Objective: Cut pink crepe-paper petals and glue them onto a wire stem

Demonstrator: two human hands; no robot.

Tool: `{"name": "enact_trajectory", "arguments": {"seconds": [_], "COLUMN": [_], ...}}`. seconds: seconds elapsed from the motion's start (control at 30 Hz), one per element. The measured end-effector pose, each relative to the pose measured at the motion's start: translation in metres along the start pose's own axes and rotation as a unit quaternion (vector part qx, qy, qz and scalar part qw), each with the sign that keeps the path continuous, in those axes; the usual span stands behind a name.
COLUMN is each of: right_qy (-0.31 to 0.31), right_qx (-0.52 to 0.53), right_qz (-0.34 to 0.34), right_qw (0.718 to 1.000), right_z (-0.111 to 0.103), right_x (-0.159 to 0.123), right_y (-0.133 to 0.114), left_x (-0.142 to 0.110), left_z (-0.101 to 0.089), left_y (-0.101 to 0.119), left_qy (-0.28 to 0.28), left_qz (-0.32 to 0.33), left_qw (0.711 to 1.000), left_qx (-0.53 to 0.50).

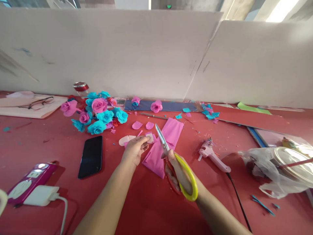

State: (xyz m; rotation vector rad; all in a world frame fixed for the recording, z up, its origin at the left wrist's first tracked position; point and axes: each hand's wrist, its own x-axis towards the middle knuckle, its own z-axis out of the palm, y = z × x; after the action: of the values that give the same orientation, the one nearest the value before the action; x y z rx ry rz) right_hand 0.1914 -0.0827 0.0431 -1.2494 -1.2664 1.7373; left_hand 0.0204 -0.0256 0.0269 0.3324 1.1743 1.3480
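My left hand (136, 148) pinches a small pale paper template (149, 137) together with pink crepe paper behind it. In my right hand (178, 173) is a pair of scissors (163, 141) with yellow and red handles; the blades look closed and point up and left. Under and between the hands lies a folded strip of pink crepe paper (156, 162). Two cut pink petals (137, 125) rest just beyond my left hand. Beside its wrist are more pale paper pieces (124, 140), partly hidden by the hand.
Blue, pink and red paper roses (99, 112) stand bunched at the back left, near a black phone (90, 157). A pink glue gun (215, 159) with its cord lies right. Further right is a plastic bag with a lidded container (290, 163). A purple power strip (31, 179) sits front left.
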Motion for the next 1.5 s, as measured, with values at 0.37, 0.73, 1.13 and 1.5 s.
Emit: {"name": "enact_trajectory", "arguments": {"seconds": [0.37,0.73,1.13,1.5], "right_qy": [0.05,0.064,0.125,0.126], "right_qx": [0.089,0.07,0.13,0.116], "right_qz": [-0.135,-0.199,-0.233,-0.216], "right_qw": [0.986,0.975,0.956,0.961], "right_z": [-0.015,-0.011,-0.003,0.001], "right_x": [0.004,0.003,0.007,0.004], "right_y": [-0.022,-0.012,-0.007,-0.014], "left_x": [-0.029,-0.041,-0.061,-0.077], "left_z": [0.0,0.006,0.023,0.029], "left_y": [0.007,0.013,-0.01,-0.01], "left_qy": [-0.263,-0.282,-0.189,-0.138], "left_qz": [0.033,0.13,0.224,0.336], "left_qw": [0.93,0.892,0.915,0.874], "left_qx": [0.254,0.329,0.279,0.323]}}
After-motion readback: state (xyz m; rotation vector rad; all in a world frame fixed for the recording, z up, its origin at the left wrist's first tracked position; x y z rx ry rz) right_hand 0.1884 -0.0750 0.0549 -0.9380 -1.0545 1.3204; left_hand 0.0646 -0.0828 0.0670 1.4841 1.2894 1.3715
